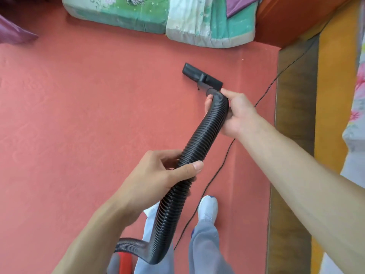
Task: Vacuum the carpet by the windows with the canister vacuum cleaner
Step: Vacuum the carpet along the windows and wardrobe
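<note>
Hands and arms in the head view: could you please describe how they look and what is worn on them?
Both the left hand and right hand are bare: no gloves, rings or watch visible. The left forearm and right forearm are uncovered, no sleeve in view.

A salmon-red carpet with a faint embossed pattern [79, 115] covers the floor, ending at 3 o'clock against brown wooden boards [292, 86]. At 12 o'clock lie a flat green floral cushion [118, 14] and a paler floral cushion [207, 26] (edges touching). A black plastic vacuum nozzle [201, 77] rests toward 1 o'clock. A thin black cable [223, 158] runs from 2 toward 6, beside a white shoe [207, 208].
</note>
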Demonstrator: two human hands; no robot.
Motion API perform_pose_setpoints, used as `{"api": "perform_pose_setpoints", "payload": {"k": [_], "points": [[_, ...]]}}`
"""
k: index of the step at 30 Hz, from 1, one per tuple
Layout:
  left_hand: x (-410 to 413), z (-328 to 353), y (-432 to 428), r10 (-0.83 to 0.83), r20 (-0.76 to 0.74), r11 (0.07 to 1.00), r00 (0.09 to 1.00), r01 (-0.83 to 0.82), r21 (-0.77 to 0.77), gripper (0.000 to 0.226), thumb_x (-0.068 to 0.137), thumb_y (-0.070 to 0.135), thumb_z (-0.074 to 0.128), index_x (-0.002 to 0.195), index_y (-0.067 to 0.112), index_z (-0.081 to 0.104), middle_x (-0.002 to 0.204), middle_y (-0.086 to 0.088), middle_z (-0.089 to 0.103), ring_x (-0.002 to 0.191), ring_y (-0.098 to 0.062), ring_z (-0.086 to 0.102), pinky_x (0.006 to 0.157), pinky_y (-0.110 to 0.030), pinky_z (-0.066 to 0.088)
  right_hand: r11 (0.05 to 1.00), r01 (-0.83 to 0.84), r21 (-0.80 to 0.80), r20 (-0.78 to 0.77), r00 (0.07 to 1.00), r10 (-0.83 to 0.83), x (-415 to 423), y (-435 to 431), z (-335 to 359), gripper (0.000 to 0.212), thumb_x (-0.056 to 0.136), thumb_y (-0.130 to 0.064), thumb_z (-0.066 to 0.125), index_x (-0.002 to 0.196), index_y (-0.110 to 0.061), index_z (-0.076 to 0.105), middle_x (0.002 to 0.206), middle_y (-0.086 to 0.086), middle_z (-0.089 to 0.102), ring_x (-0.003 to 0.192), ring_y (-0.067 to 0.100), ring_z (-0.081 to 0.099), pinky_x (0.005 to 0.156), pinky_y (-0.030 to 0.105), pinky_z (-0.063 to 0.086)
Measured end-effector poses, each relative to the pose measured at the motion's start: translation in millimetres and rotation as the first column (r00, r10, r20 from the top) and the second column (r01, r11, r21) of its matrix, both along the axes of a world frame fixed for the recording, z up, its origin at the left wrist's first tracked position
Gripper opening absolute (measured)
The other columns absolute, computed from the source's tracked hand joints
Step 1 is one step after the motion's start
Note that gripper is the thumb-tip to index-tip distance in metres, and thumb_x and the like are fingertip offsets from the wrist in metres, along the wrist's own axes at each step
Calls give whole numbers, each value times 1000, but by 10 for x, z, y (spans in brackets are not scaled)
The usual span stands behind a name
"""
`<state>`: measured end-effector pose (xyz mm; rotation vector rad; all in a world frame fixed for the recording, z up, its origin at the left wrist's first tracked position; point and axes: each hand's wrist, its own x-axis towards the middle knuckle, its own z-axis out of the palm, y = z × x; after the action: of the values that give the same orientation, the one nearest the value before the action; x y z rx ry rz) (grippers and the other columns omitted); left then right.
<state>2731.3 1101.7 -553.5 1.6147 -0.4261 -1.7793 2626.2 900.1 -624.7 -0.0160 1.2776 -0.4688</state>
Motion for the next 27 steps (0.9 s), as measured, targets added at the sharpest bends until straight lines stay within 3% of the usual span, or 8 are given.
{"api": "perform_pose_setpoints", "payload": {"k": [4,7,11,14,19,21,27], "points": [[-77,326,-107,-142,-30,988,989,141,-60,31,77,38,82,88,10,75,88,-19,71,71,-25,70,69,-35,61,999,-36,21,27,999,35,-357,-76,514,39,93,-17,58,128,-1,51,95,10,57,66,18,61,59,27,55],[-265,501,-182,-136,-66,988,989,131,-80,32,75,38,77,90,9,76,89,-23,70,68,-25,69,64,-28,55,999,-54,-4,5,999,54,-596,-131,720,36,92,-15,58,124,-2,52,96,10,56,65,17,60,57,27,55],[-571,557,-328,-85,-80,993,993,78,-87,29,75,37,76,86,10,77,85,-18,71,65,-27,67,63,-32,55,994,-104,-45,-61,993,102,-877,-329,828,26,92,-16,57,116,-6,56,83,8,58,63,16,59,54,28,53],[-850,487,-458,-42,-75,997,996,37,-67,28,82,34,78,90,7,75,90,-22,71,67,-27,68,64,-31,55,979,-199,-50,-159,969,188,-1060,-505,737,13,92,-20,57,100,-10,56,72,5,61,60,16,60,64,31,51],[-1360,186,-686,24,-27,1000,999,-24,19,29,92,31,67,98,3,72,96,-25,70,68,-28,67,75,-50,59,958,-282,51,-304,909,284,-1347,-707,299,19,89,-25,58,103,-13,57,65,2,65,59,16,62,96,37,46],[-1528,88,-764,33,-36,998,999,-31,54,27,92,30,67,98,3,71,94,-25,71,67,-28,67,77,-53,58,952,-292,96,-321,896,307,-1463,-736,131,19,88,-26,58,103,-14,57,64,1,64,57,15,61,97,36,45],[-1678,-3,-952,-35,-18,995,999,36,89,32,95,34,63,98,3,70,85,-17,72,67,-25,69,75,-42,60,948,-300,109,-301,899,319,-1676,-862,-82,20,91,-29,57,105,-16,60,70,0,67,64,16,65,92,38,48]]}}
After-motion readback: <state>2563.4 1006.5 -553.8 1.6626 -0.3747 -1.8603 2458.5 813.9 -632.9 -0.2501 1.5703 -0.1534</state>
